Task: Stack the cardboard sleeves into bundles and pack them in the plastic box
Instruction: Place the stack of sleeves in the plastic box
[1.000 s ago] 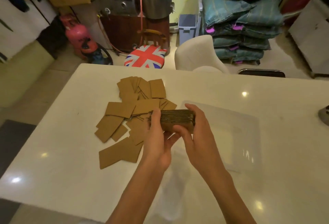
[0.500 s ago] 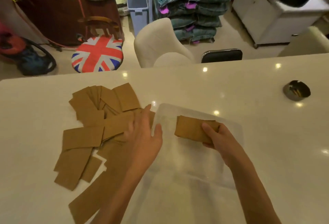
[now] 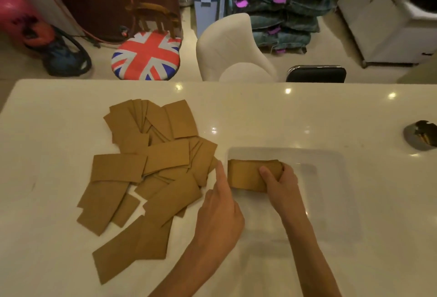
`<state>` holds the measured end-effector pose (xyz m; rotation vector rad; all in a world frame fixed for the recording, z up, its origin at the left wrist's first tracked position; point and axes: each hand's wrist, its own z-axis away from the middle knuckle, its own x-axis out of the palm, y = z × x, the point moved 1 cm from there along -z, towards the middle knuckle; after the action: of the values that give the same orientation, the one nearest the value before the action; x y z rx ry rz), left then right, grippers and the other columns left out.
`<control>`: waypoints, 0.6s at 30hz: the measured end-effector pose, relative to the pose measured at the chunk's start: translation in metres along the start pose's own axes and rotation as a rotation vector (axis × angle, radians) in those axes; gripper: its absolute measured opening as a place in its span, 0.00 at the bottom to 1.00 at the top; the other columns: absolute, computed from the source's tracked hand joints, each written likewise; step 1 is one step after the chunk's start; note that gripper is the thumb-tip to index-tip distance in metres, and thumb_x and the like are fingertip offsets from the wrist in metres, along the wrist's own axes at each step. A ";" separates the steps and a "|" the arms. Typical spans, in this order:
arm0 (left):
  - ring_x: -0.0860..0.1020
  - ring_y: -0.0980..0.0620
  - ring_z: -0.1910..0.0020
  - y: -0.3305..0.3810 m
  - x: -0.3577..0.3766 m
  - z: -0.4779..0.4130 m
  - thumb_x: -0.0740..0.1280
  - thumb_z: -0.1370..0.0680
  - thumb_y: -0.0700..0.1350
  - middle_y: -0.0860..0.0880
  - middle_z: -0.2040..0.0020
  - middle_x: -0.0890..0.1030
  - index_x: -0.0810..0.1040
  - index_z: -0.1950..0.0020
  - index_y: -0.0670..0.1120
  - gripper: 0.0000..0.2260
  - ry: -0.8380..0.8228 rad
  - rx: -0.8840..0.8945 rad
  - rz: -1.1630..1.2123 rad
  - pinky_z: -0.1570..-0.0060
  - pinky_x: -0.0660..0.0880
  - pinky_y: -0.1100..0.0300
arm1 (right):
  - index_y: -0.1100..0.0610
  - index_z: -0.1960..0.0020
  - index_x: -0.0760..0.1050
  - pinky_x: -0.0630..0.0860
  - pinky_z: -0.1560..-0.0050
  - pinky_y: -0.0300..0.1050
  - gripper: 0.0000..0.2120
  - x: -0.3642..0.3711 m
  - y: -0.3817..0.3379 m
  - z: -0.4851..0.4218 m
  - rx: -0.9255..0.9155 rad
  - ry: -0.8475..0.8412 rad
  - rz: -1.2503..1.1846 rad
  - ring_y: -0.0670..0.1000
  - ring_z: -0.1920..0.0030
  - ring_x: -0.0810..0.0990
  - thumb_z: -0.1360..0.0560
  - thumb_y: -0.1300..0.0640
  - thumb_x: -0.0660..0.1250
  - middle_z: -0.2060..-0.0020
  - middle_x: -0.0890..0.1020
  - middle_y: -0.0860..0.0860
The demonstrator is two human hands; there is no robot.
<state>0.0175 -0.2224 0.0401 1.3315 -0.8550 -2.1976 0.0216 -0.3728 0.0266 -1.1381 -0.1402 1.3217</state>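
Inside the clear plastic box [image 3: 331, 166], your right hand [image 3: 281, 181] grips the brown cardboard-sleeve bundle [image 3: 248, 175]; your left hand [image 3: 218, 216] points its forefinger, the others curled.

Both forearms are bare to the frame's edge; the left hand [image 3: 216, 223] and right hand [image 3: 281, 184] wear nothing.

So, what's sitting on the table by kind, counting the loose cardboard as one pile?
Loose sleeve pile: 1
Sleeve bundle: 1, gripped by the right hand
Plastic box: 1
Small dark dish: 1
Total: 4
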 end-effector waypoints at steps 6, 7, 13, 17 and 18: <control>0.59 0.37 0.23 0.013 0.000 -0.001 0.76 0.30 0.42 0.39 0.20 0.51 0.39 0.20 0.52 0.53 0.162 0.274 -0.399 0.32 0.66 0.45 | 0.60 0.26 0.61 0.63 0.32 0.56 0.31 -0.002 -0.004 0.005 -0.085 0.000 0.243 0.64 0.33 0.64 0.21 0.42 0.60 0.31 0.65 0.62; 0.54 0.34 0.23 0.019 -0.001 -0.009 0.79 0.34 0.47 0.37 0.20 0.52 0.42 0.20 0.50 0.56 0.195 0.331 -0.558 0.30 0.59 0.37 | 0.60 0.26 0.61 0.61 0.31 0.56 0.31 -0.004 -0.004 0.004 -0.084 -0.008 0.266 0.64 0.32 0.62 0.21 0.41 0.58 0.30 0.64 0.62; 0.64 0.35 0.27 0.042 0.003 -0.051 0.78 0.35 0.54 0.37 0.26 0.65 0.42 0.22 0.46 0.56 0.058 0.281 -0.943 0.32 0.66 0.40 | 0.56 0.27 0.66 0.64 0.29 0.59 0.30 -0.014 -0.004 0.001 0.003 -0.049 0.096 0.61 0.30 0.66 0.24 0.42 0.56 0.29 0.68 0.58; 0.76 0.42 0.48 0.038 0.011 -0.054 0.81 0.42 0.47 0.41 0.43 0.77 0.61 0.27 0.46 0.48 0.180 0.308 -0.932 0.62 0.76 0.53 | 0.56 0.27 0.66 0.67 0.31 0.59 0.27 -0.010 0.004 -0.006 0.009 -0.115 0.059 0.61 0.33 0.68 0.25 0.52 0.56 0.31 0.69 0.57; 0.76 0.42 0.48 0.034 0.012 -0.057 0.80 0.42 0.45 0.41 0.44 0.77 0.62 0.27 0.46 0.47 0.207 0.318 -0.937 0.63 0.76 0.53 | 0.57 0.28 0.67 0.69 0.32 0.60 0.27 -0.009 0.004 -0.007 0.015 -0.129 0.039 0.61 0.34 0.69 0.26 0.52 0.56 0.31 0.70 0.57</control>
<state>0.0644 -0.2706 0.0360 2.4426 -0.5598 -2.5358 0.0201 -0.3852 0.0247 -1.0475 -0.2025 1.4287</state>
